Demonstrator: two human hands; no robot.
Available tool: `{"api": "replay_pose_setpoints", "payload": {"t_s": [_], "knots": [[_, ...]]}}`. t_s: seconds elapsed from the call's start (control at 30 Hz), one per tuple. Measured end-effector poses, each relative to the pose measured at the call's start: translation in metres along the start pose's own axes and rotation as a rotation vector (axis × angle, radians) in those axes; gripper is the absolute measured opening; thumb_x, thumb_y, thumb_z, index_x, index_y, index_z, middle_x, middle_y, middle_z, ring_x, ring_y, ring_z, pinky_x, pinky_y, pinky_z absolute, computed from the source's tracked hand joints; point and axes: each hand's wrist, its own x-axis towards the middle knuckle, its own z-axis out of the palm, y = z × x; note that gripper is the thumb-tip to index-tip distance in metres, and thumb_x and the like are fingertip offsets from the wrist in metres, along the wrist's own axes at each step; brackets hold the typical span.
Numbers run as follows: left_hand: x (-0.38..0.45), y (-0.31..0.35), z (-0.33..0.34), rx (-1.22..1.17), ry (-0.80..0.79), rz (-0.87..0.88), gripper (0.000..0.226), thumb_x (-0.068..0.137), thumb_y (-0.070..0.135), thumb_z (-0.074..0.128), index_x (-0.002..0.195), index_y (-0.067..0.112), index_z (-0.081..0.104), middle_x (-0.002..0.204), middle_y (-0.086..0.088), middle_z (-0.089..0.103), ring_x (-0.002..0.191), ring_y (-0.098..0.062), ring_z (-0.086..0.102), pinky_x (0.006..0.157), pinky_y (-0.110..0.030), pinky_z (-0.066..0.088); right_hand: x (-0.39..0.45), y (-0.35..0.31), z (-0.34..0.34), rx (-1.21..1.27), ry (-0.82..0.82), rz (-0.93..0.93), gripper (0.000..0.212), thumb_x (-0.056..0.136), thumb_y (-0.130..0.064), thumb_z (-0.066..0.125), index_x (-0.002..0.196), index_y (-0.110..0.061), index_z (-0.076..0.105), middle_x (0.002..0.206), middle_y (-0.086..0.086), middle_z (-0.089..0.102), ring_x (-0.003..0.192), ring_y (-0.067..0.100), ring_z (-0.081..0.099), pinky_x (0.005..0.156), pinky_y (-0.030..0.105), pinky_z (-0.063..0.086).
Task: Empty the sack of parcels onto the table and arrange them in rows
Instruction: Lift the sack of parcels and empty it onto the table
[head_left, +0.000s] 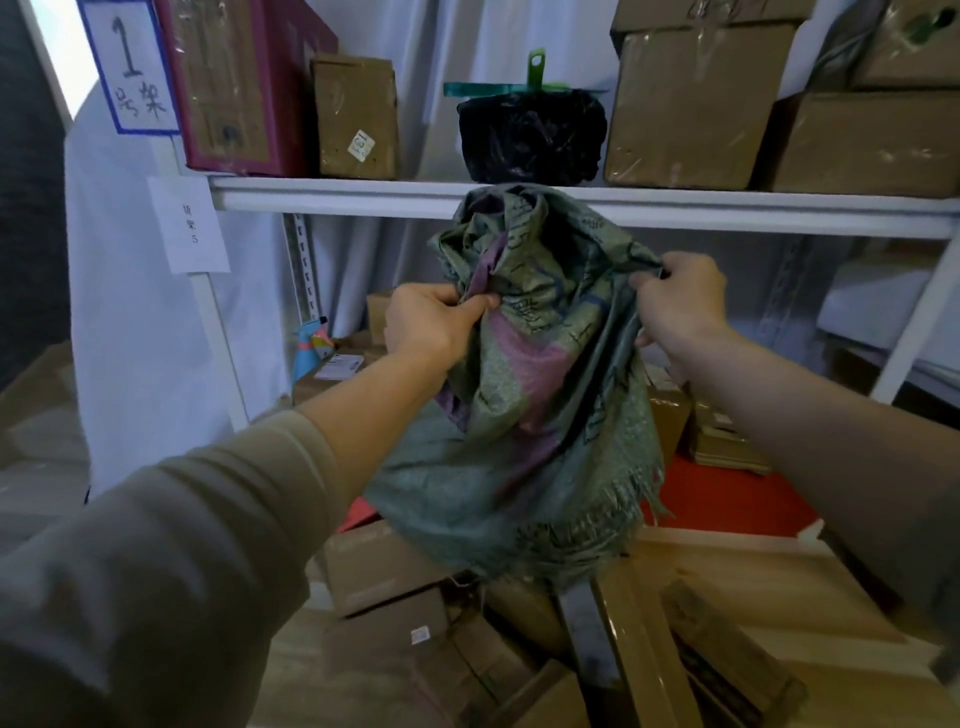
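Parcels (395, 577): brown cardboard boxes lying in a loose heap at the near edge, directly under the sack mouth; none are in rows yet.
Table (753, 587): pale wood surface bearing the heap; bare board shows to the right of the boxes.
Sack (524, 395): green woven bag with a pink panel, held upside down above the heap, frayed open end hanging lowest. Judged reason: inverting it lets the contents drop out by weight.
Sack condition: slack and collapsed, so it looks largely emptied; whether anything remains inside cannot be told.
Left hand (431, 322): fingers and thumb clenched on a bunch of fabric near the raised closed end.
Right hand (680, 301): fingers pinching a fold of fabric at the same height, well apart from the other hand. Judged reason: a two-point hold keeps the bag spread and lifted.
Red surface (727, 493): visible beyond the table, behind the sack.
Shelf (363, 195): white rack board farthest back, carrying cartons and a black wrapped bundle (532, 135).
Task stage: emptying close to done; arranging not begun.
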Motion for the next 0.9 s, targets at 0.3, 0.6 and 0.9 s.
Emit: {"api": "replay_pose_setpoints", "payload": {"t_s": [0.3,0.6,0.9], "knots": [[-0.026,0.011,0.017,-0.023,-0.073,-0.025,0.062,0.075,0.025,0.084,0.033,0.022,0.039,0.039,0.010,0.037,0.052,-0.014,0.034,0.061,-0.029,0.035,-0.005,0.026,-0.025,-0.017,-0.010,-0.001,0.029,0.104,-0.015,0.050,0.129,-0.003,0.059,0.103,0.007,0.056,0.051,0.026,0.056,0.039,0.024,0.045],[-0.027,0.041,0.027,-0.061,-0.018,0.018,0.042,0.076,0.027,0.084,0.051,0.014,0.052,0.055,0.001,0.051,0.056,-0.010,0.044,0.065,-0.030,0.050,0.000,0.015,-0.046,0.046,0.061,-0.055,0.019,0.103,-0.019,0.049,0.107,-0.006,0.063,0.095,0.011,0.063,0.061,0.029,0.066,0.035,0.023,0.051],[-0.024,0.057,0.036,-0.112,-0.032,-0.030,0.036,0.075,0.034,0.083,0.077,-0.001,0.071,0.071,-0.006,0.060,0.068,-0.013,0.051,0.070,-0.034,0.053,0.007,0.014,-0.056,0.271,0.023,0.017,0.014,0.102,-0.015,0.051,0.094,-0.011,0.062,0.105,0.017,0.069,0.079,0.031,0.072,0.066,0.047,0.064]]}}
